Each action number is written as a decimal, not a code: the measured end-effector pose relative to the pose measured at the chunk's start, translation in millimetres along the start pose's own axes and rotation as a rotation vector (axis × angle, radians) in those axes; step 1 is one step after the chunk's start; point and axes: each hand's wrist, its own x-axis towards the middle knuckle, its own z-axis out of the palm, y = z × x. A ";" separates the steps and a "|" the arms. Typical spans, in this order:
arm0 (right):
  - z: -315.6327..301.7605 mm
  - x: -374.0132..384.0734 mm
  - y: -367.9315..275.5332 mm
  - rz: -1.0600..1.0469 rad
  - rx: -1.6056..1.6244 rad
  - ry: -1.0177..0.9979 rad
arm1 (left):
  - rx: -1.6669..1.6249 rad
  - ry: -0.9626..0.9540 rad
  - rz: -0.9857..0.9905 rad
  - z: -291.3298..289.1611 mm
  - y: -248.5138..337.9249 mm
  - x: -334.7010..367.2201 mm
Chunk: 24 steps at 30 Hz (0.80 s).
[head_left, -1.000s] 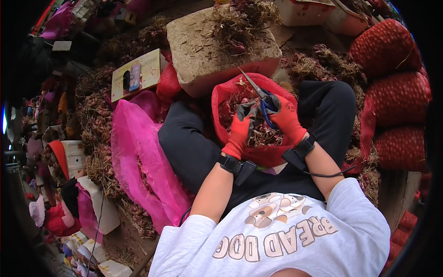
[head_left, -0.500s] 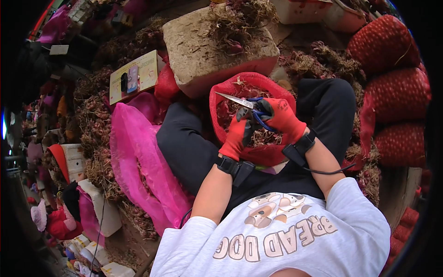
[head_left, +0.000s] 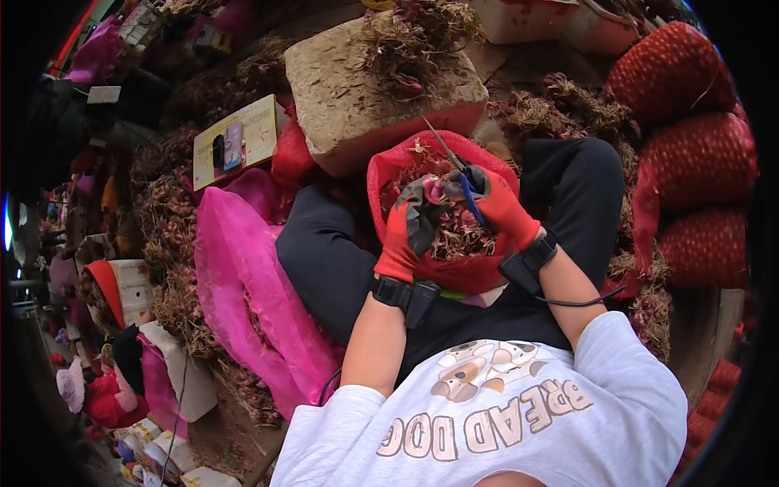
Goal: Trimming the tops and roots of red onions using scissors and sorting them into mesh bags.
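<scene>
My right hand (head_left: 497, 203), in a red glove with dark palm and fingers, is closed around blue-handled scissors (head_left: 445, 147). Their blades point up and to the left, away from me. Close beside it, my left hand (head_left: 408, 226), gloved the same way, pinches a pinkish-purple shallot (head_left: 434, 190) in its fingertips. Both hands are over a red mesh bag (head_left: 380, 180), which stands with its mouth wide between my legs. Inside the bag lie shallots and dry trimmings (head_left: 462, 237). My left fingers partly hide the held bulb.
Beyond the bag stands a rough foam block (head_left: 345, 89) with bunches of dried shallots (head_left: 422, 40) on it. A pink mesh sack (head_left: 231, 268) lies by my left leg. Full red sacks (head_left: 702, 162) are stacked at right. A board (head_left: 256, 134) holding a phone (head_left: 234, 144) sits at left.
The scissors have swung from pointing left to pointing up and away. My left hand has drawn slightly left and lower, and a shallot now shows in its fingertips.
</scene>
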 end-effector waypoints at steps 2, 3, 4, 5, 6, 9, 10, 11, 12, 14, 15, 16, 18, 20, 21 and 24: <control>-0.4 -1.6 -3.6 -0.061 -0.121 0.020 | 0.220 0.011 -0.067 8.8 8.4 -0.2; -0.1 -2.3 -6.7 -0.090 -0.180 0.031 | 0.258 0.027 -0.065 12.9 9.9 -3.3; -0.4 -3.0 -7.3 -0.081 -0.237 0.015 | 0.296 0.043 -0.064 16.9 9.4 -8.3; -0.4 -3.0 -9.3 -0.078 -0.295 -0.004 | 0.334 0.061 -0.055 20.5 11.3 -11.5; -0.5 -3.0 -10.5 -0.075 -0.353 -0.023 | 0.279 0.068 -0.154 21.2 16.0 -11.1; 2.2 -3.7 -8.9 -0.102 -0.379 0.017 | 0.457 -0.017 0.034 -5.0 -5.6 -9.7; 2.2 -3.1 -8.3 -0.109 -0.409 0.033 | 0.418 0.016 -0.046 -7.3 -8.6 -8.8; 1.9 -1.9 -7.0 -0.114 -0.440 0.050 | 0.377 0.048 -0.127 -3.1 -5.9 -7.5; 1.2 -0.7 -5.1 -0.119 -0.471 0.067 | 0.336 0.080 -0.208 0.1 -3.6 -6.5; -3.6 1.9 3.8 0.158 0.103 -0.006 | 0.701 -0.075 0.098 1.1 1.7 -5.7; -5.9 2.3 7.0 0.293 0.393 -0.044 | 0.632 -0.079 0.110 3.7 3.5 -6.2; -8.2 1.2 9.6 0.313 0.448 -0.053 | 0.562 -0.084 0.122 6.5 5.2 -6.6; -10.6 -2.2 3.0 0.354 0.558 -0.076 | -0.078 0.058 -0.139 24.2 14.4 -11.9; -3.4 -3.8 -7.0 0.278 0.480 -0.069 | -0.092 0.048 -0.156 13.9 10.6 -8.0; 0.6 -4.2 -11.6 0.241 0.441 -0.068 | -0.100 0.045 -0.163 6.5 7.1 -7.2; 3.7 -4.8 -17.8 -0.069 -0.202 -0.022 | 0.223 0.046 -0.060 -3.5 -0.1 -7.7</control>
